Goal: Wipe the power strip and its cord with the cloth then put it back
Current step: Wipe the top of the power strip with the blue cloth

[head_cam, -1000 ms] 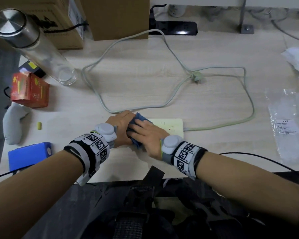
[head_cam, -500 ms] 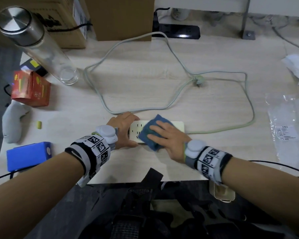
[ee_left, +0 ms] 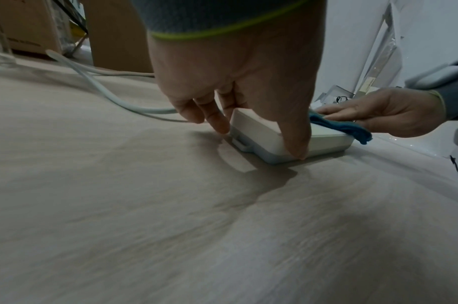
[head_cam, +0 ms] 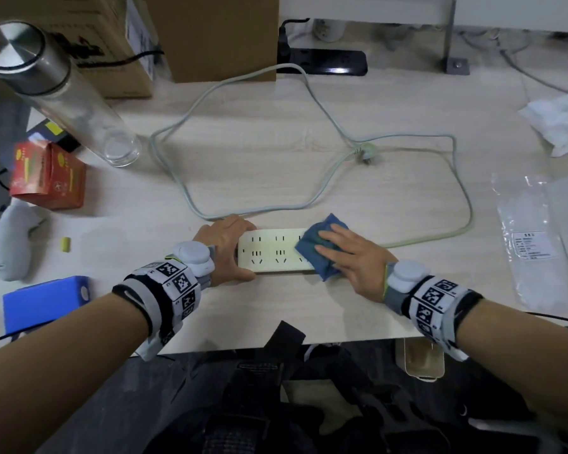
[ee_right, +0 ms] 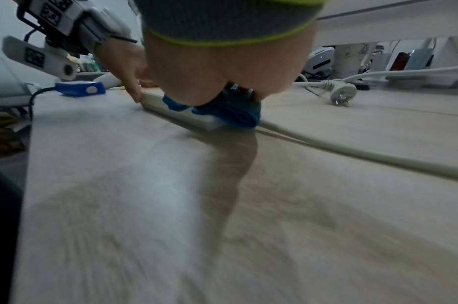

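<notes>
A white power strip [head_cam: 273,252] lies flat near the table's front edge. My left hand [head_cam: 230,247] pinches its left end, thumb on the near side and fingers on the far side; the left wrist view shows the same left hand [ee_left: 260,142] on the strip [ee_left: 261,131]. My right hand [head_cam: 345,253] lies flat on a folded blue cloth [head_cam: 313,257], pressing it on the strip's right end. In the right wrist view the cloth [ee_right: 232,115] bunches under the palm. The pale cord [head_cam: 328,119] loops over the table to its loose plug [head_cam: 368,154].
A tall glass bottle with a steel cap [head_cam: 79,103], a red box [head_cam: 46,175], a grey object [head_cam: 14,240] and a blue box [head_cam: 46,303] stand left. Cardboard boxes [head_cam: 210,34] and a black power strip [head_cam: 322,62] sit behind. A tissue [head_cam: 561,122] and plastic bag [head_cam: 532,244] lie right.
My right hand has slid the cloth along the strip from its left end to its right end, uncovering the sockets. The left hand has stayed on the left end.
</notes>
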`<state>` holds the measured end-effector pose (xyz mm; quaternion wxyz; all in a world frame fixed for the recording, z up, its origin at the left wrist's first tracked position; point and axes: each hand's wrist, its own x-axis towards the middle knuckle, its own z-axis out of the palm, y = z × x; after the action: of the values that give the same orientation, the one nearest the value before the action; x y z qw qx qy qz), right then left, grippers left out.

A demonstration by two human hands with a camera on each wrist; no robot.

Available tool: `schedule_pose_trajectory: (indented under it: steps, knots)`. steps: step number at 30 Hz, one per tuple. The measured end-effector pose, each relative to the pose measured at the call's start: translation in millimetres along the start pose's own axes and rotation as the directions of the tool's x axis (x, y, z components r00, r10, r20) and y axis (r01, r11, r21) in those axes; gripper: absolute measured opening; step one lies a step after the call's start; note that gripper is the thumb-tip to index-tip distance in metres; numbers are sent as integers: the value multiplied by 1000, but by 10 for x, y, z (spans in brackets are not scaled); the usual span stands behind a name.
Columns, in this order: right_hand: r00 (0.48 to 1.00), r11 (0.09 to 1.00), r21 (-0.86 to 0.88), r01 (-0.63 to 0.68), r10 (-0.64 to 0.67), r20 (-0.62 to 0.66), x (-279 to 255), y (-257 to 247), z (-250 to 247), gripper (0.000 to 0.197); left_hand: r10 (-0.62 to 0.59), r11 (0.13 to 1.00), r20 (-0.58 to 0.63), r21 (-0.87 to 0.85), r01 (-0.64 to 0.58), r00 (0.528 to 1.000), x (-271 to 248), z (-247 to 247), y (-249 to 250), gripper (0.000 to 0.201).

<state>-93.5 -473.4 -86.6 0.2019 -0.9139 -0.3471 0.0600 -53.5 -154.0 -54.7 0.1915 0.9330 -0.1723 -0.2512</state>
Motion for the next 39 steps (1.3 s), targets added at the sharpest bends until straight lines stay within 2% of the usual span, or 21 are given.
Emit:
schedule_pose_trajectory:
  steps: [4,8,12,17,21,23,25,26,27,28,30,31,34,37,39]
  knots:
    - [998,998,-46,51,-52,-28,267,-276,138,47,-12,1000,3,21,12,1000,-4,-14,57,80]
    - [972,971,-60,232,-233,-15,841,-771,254,37,-20,1000,9,10,20,1000,-13,-20,86,80]
    - [970,970,-19,244,-244,-12,950,-836,271,35,-36,999,29,28,35,999,-11,-49,64,79]
    - [998,998,-35,52,-53,-33,255,-243,87,40,-26,999,1,40,26,1000,-24,-45,75,78]
    - [996,997,-77,-19,12,-93,89,-136,-79,27,-43,999,6,-8,43,999,-62,-34,115,78]
    - [955,985,59,-161,170,-242,165,-227,-166,22,-46,999,4,14,46,999,-80,-33,163,79]
    - [860,934,228,-275,345,-377,253,-279,-267,27,-31,997,-1,75,31,1000,-87,-32,204,80]
    - [826,910,288,-299,398,-399,294,-291,-309,27,-20,996,-16,90,22,1000,-90,-37,217,78]
    - [815,897,322,-302,418,-401,329,-303,-332,27,-3,996,-41,86,6,999,-95,-44,223,76]
    - [830,901,318,-296,407,-382,345,-320,-336,27,17,998,-67,62,-13,998,-99,-47,220,72]
    - [896,937,250,-245,317,-310,319,-352,-294,28,55,998,-123,-11,-56,991,-114,-52,226,67]
    - [922,952,219,-212,269,-278,276,-361,-264,29,61,996,-141,-50,-68,988,-120,-45,232,70]
    - [940,972,164,-168,208,-270,196,-395,-232,33,-5,993,-149,-120,-13,989,-104,-5,224,85]
    - [937,995,73,-64,85,-338,317,-480,-151,30,-42,997,-107,-65,35,993,-71,48,173,63]
    - [958,999,40,-9,20,-287,486,-612,-33,39,-35,999,-102,-32,31,994,-62,87,169,50]
